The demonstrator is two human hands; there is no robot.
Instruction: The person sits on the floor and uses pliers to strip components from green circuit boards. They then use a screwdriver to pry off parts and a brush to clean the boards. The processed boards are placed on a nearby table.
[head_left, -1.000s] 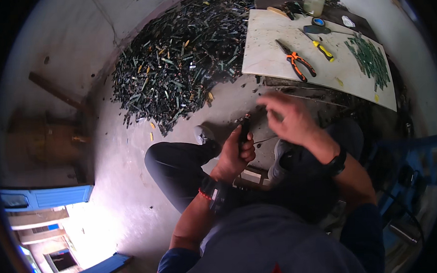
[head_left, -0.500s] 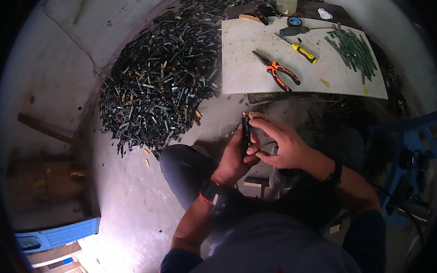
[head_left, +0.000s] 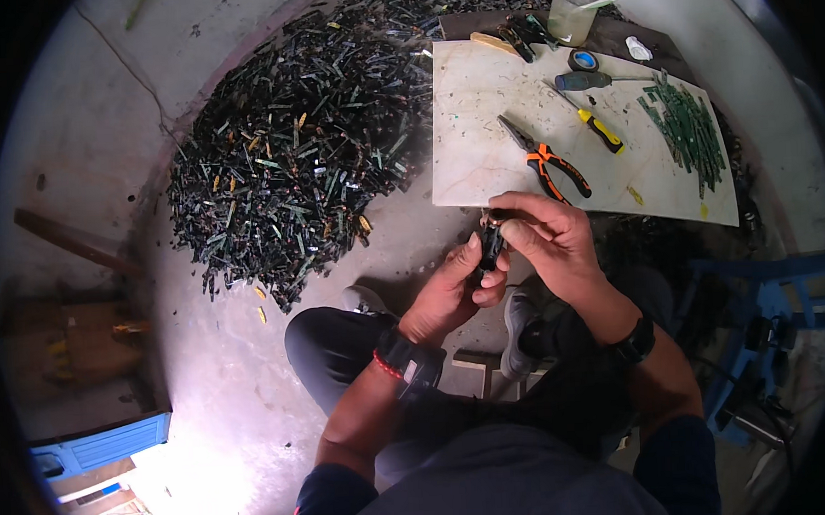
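Note:
A small, slim black part [head_left: 490, 248] is held between my two hands above my crossed legs; its exact kind cannot be made out. Its lower length is gripped by my left hand [head_left: 449, 291], the thumb along its side and the fingers curled round it. At its upper end my right hand [head_left: 556, 244] pinches with thumb and index finger, partly hiding that end. Just beyond my hands, pliers [head_left: 544, 160] with orange and black handles lie on a white board [head_left: 467, 135].
The board also carries a yellow-handled screwdriver [head_left: 600, 131], a dark-handled screwdriver [head_left: 584, 81], a tape roll [head_left: 583, 60] and green strips [head_left: 688, 135]. Behind stands a cloudy cup [head_left: 568, 22]. A large heap of dark scrap strips [head_left: 289, 162] covers the floor at left; a blue chair [head_left: 768, 288] is at right.
My right thumb and index finger have closed over the part's top end, which showed a copper colour before. The part now leans more, and the whole view has shifted slightly.

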